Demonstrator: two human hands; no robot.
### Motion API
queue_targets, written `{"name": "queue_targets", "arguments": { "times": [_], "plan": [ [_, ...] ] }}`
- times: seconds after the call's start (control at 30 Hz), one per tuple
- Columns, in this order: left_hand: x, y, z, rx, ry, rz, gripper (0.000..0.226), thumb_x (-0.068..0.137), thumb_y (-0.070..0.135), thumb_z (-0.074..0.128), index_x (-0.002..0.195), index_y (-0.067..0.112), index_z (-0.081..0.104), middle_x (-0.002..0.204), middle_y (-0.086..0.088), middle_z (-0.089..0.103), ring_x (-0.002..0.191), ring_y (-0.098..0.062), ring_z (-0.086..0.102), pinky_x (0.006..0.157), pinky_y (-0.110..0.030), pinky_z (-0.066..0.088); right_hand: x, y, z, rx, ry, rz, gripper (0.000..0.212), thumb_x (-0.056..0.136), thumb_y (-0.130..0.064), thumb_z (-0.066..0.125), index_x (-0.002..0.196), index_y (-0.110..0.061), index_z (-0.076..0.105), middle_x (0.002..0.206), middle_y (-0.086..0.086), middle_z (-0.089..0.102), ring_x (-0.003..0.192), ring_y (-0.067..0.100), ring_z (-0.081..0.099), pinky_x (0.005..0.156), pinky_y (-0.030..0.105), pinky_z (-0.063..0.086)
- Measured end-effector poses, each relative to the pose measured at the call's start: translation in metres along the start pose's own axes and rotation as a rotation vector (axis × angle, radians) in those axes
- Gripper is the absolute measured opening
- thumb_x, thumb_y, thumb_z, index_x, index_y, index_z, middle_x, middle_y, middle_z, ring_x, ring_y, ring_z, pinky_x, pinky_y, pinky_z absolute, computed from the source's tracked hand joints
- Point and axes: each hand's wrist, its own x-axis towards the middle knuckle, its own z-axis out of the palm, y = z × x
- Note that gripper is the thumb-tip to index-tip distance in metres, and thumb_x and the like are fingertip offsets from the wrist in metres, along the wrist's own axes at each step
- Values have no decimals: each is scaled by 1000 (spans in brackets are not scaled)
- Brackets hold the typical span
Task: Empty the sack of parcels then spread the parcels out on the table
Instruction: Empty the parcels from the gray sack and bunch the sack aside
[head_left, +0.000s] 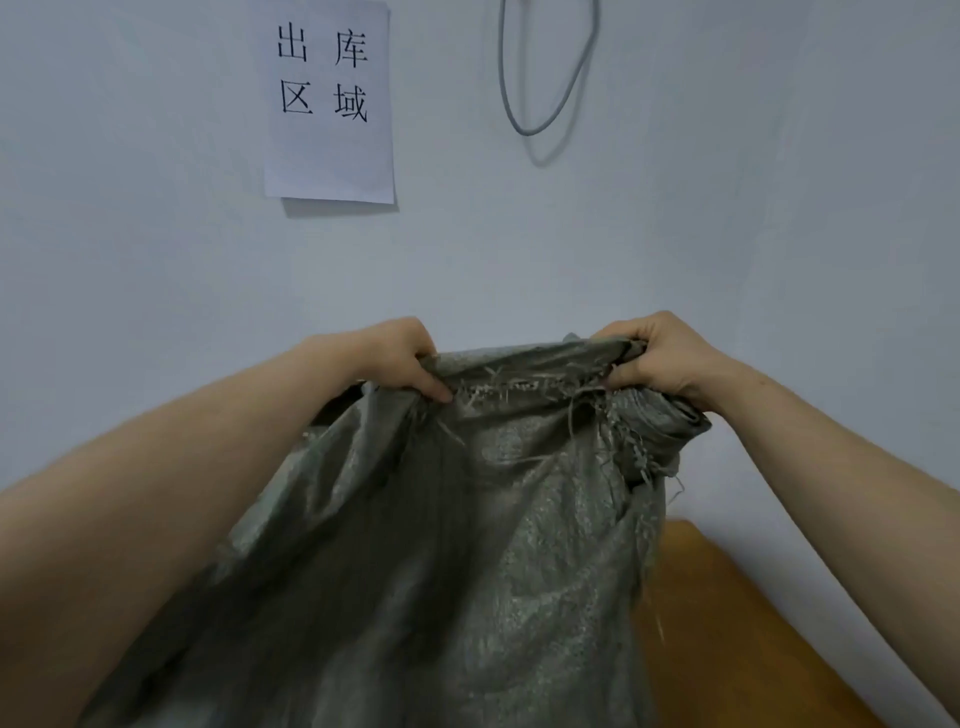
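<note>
Now | left hand and right hand: fingers curled, gripping frayed sack seam, sack hanging over counter | wall paper: 出库区域

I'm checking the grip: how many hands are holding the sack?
2. The left hand grips the sack at its upper left, the right hand at its upper right; neither is hidden.

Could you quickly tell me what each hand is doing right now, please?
Left hand: closed, its grip on the stitched end of the grey sack.
Right hand: closed, gripping the same end's other corner.
</note>
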Motion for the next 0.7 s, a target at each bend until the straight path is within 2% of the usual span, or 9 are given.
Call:
{"name": "queue_targets", "arguments": {
  "times": [0.07, 0.13, 0.2, 0.3, 0.37, 0.5, 0.57, 0.63, 0.7],
  "plan": [
    [-1, 1, -12, -35, 166, -17, 37, 73, 34, 79, 53, 17, 52, 54, 0, 48, 65, -20, 48, 55, -27, 34, 6, -6, -1, 35, 99, 45, 41, 64, 16, 74, 93, -13, 72, 63, -5, 66, 50, -4, 57, 57, 13, 50],
    [0, 5, -29, -102, 310, -37, 37, 72, 31, 80, 53, 14, 53, 54, 0, 45, 65, -21, 46, 58, -27, 31, 18, -18, -4, 118, 203, 39, 48, 65, 16, 74, 102, -13, 69, 57, -8, 63, 53, -1, 56, 53, 8, 48],
    [1, 12, -49, -150, 427, -60, 24, 71, 29, 81, 70, 9, 67, 61, -3, 52, 71, -21, 50, 65, -25, 35, 31, -30, -8, 183, 293, 13, 51, 65, 17, 74, 107, -10, 66, 65, -4, 60, 61, 6, 54, 52, 5, 47],
    [6, 20, -69, -201, 549, -77, 27, 70, 26, 82, 89, 9, 74, 75, -7, 60, 75, -20, 54, 68, -25, 39, 47, -43, -12, 188, 406, -33, 49, 66, 18, 72, 108, -7, 68, 70, -5, 58, 64, 6, 53, 53, 5, 46],
    [6, 23, -68, -192, 565, -74, 26, 70, 25, 82, 90, 10, 75, 76, -7, 61, 74, -19, 54, 67, -26, 39, 53, -39, -9, 82, 443, -55, 51, 68, 19, 67, 110, -10, 68, 80, -3, 62, 74, 11, 57, 65, 9, 49],
    [2, 21, -38, -172, 491, -73, 25, 71, 26, 81, 90, 11, 75, 77, -4, 61, 77, -18, 54, 68, -25, 38, 52, -14, 17, -223, 439, -32, 59, 72, 4, 61, 123, -26, 59, 125, 7, 55, 111, 24, 56, 94, 27, 44],
    [-1, 23, -22, -196, 470, -53, 23, 72, 22, 80, 91, 11, 75, 78, -4, 62, 77, -17, 54, 69, -24, 37, 43, -10, 30, -194, 324, -48, 71, 74, -4, 67, 138, -25, 44, 139, 11, 40, 129, 27, 42, 107, 29, 33],
    [-2, 30, -10, -184, 449, -15, 20, 75, 13, 74, 95, 12, 76, 78, -8, 63, 76, -16, 53, 69, -22, 37, 34, -16, 41, -158, 10, -78, 105, 68, -14, 81, 150, -26, 16, 152, 12, 17, 143, 22, 16, 116, 31, 17],
    [-2, 37, -1, -159, 419, 27, 21, 77, 4, 66, 95, 8, 76, 72, -8, 59, 72, -17, 52, 66, -21, 36, 30, -22, 53, -178, -230, -69, 133, 59, -23, 89, 150, -34, -8, 158, 7, -7, 146, 16, -6, 119, 40, 9]
  ]
}}
